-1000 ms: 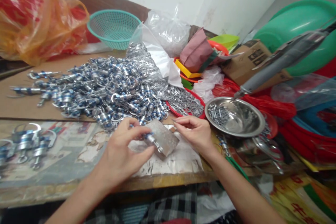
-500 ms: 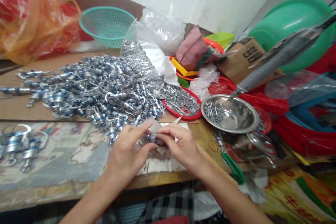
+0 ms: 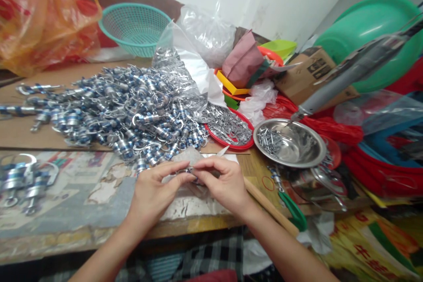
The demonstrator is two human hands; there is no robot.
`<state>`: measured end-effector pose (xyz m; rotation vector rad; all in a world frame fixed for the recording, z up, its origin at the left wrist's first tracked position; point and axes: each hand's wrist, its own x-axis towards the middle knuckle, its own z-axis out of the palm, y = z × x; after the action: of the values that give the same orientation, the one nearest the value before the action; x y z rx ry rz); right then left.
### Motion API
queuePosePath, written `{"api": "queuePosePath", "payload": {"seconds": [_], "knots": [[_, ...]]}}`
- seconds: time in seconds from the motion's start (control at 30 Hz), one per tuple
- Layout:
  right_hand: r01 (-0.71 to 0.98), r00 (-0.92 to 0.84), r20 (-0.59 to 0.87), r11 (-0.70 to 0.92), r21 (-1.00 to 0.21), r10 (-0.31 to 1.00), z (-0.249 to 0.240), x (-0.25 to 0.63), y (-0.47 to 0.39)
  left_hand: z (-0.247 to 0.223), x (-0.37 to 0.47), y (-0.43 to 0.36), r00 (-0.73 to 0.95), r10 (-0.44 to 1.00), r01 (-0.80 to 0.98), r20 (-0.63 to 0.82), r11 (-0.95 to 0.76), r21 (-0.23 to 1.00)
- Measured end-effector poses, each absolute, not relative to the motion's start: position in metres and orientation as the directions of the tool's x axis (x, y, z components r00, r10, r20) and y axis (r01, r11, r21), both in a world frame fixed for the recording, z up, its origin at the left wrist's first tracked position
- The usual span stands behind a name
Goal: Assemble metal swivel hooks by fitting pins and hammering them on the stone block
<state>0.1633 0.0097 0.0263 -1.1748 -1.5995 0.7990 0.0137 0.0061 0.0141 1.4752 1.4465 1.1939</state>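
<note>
Steel bowl point(image 3: 302, 149), red tray point(image 3: 247, 145), nr R hand point(image 3: 224, 183)

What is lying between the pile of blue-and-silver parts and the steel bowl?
In the head view, a red tray holding small metal pieces lies between them.

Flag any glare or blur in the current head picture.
Head view: glare marks the steel bowl and green basin; head view: the metal parts at the lower left look soft; head view: detail between the fingers is too soft and covered to read.
</note>
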Motion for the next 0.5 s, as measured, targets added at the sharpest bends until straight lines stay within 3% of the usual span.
{"api": "queuePosePath", "payload": {"seconds": [0.17,0.3,0.4,0.5], "knots": [[0.226,-0.081,0.211,0.225,-0.948,0.974,0.025,0.163,0.009,0.014,0.014,0.007,-0.058,0.993,0.224,0.106,-0.091,0.970],[0.286,-0.136,0.347,0.372,-0.883,0.928,0.025,0.167,0.002,0.014,0.011,0.006,-0.058,0.998,0.096,-0.027,0.033,0.995],[0.394,-0.266,0.576,0.633,-0.667,0.773,0.022,0.175,-0.004,0.014,0.008,0.003,-0.045,0.992,-0.010,-0.117,0.117,0.993],[0.424,-0.416,0.734,0.829,-0.366,0.537,0.019,0.184,-0.007,0.019,0.004,0.001,0.022,0.996,-0.008,-0.083,0.083,0.997]]}}
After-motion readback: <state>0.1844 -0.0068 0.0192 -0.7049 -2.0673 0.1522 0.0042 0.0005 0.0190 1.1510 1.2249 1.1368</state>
